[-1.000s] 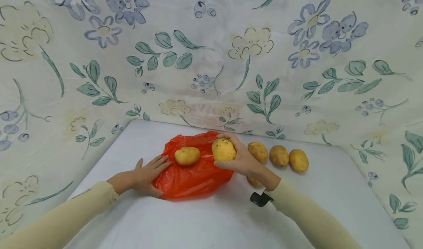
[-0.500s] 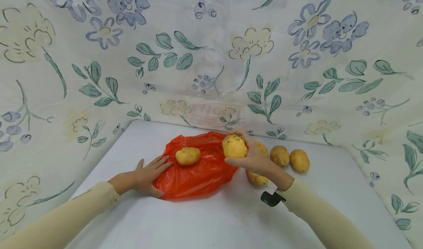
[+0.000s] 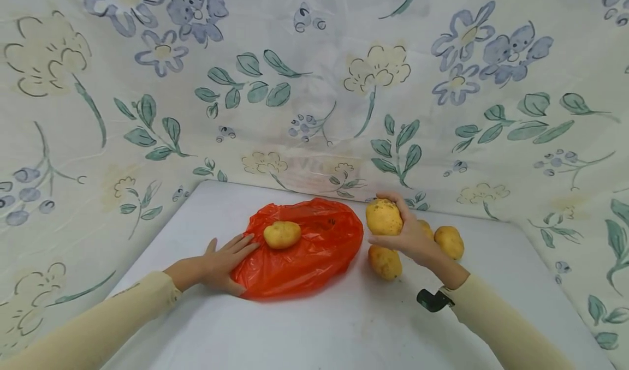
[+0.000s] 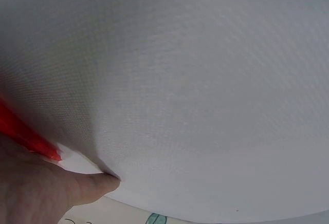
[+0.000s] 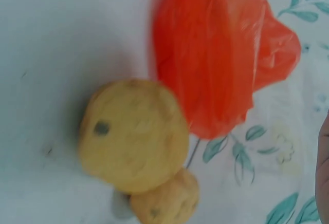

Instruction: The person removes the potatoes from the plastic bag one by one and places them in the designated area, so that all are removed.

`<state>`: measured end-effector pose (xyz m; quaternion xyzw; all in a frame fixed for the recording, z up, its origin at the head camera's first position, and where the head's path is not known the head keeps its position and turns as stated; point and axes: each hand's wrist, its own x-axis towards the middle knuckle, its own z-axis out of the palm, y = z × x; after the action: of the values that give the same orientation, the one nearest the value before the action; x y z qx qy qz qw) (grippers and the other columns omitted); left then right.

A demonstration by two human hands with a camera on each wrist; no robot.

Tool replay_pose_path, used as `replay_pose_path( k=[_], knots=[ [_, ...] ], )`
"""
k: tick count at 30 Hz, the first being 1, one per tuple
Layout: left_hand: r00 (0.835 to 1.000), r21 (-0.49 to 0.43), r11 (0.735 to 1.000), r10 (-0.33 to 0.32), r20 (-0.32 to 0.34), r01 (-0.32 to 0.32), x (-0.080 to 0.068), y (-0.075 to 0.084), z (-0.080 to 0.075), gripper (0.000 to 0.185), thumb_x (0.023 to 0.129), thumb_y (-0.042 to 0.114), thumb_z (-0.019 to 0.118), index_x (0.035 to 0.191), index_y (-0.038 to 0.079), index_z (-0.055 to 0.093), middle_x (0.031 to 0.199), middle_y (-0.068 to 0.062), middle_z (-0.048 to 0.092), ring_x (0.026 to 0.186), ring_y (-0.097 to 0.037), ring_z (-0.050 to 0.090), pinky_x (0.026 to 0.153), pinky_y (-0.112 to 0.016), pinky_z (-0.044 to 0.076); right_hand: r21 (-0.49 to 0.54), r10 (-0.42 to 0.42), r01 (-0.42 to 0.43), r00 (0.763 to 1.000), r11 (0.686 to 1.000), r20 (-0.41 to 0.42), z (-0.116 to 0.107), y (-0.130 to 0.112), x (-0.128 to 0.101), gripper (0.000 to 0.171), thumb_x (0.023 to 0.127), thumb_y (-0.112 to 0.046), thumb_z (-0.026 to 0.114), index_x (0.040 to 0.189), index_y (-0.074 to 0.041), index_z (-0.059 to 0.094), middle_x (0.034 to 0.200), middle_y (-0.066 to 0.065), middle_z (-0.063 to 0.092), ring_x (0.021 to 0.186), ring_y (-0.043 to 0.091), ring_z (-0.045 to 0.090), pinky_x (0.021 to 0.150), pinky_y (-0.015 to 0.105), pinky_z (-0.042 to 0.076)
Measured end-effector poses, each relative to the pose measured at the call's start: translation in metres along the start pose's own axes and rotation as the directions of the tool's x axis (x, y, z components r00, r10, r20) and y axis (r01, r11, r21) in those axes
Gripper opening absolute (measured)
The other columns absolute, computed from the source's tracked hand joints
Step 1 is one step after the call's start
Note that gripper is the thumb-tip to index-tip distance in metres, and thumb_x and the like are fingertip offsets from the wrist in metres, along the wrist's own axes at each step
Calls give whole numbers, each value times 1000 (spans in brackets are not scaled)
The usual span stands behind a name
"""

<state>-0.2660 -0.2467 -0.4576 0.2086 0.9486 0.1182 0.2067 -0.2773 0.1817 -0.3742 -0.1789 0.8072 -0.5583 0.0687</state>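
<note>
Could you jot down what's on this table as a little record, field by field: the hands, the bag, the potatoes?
Left hand: left hand lies flat, fingers straight, pressing the edge of the red bag
Right hand: right hand grips a held potato, lifted above the table
On the bag: one small potato
Beside the bag: potato near the right hand, and a far potato; another is mostly hidden behind the hand
Backdrop: floral cloth
</note>
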Motion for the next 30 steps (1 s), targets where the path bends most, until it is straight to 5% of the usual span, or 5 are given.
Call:
replay_pose_path(
  k=[8,16,30],
  knots=[
    [1000,9,1000,-5,3,5,0,1,0,113,69,57,81,157,14,23,165,-15,14,150,-44,8,106,-82,3,-2,15,-15,1000,1000,-5,-22,12,-12,93,79,-7,80,149,-24,22,142,15,37,112,36,50,87,36,54],
    [1000,-10,1000,7,-1,-7,-3,5,-3,113,69,57,81,156,13,24,164,-16,15,149,-45,9,106,-83,3,-54,91,-91,996,994,-18,-38,25,-25,88,84,-12,75,150,-23,18,135,20,36,97,32,49,62,34,55],
    [1000,-10,1000,7,-11,-7,-2,2,0,112,70,56,81,156,13,25,165,-15,16,149,-45,10,106,-83,3,-94,88,-93,994,991,-59,-58,56,-45,86,83,-15,76,150,-17,22,138,21,39,103,30,49,78,35,52]
  ],
)
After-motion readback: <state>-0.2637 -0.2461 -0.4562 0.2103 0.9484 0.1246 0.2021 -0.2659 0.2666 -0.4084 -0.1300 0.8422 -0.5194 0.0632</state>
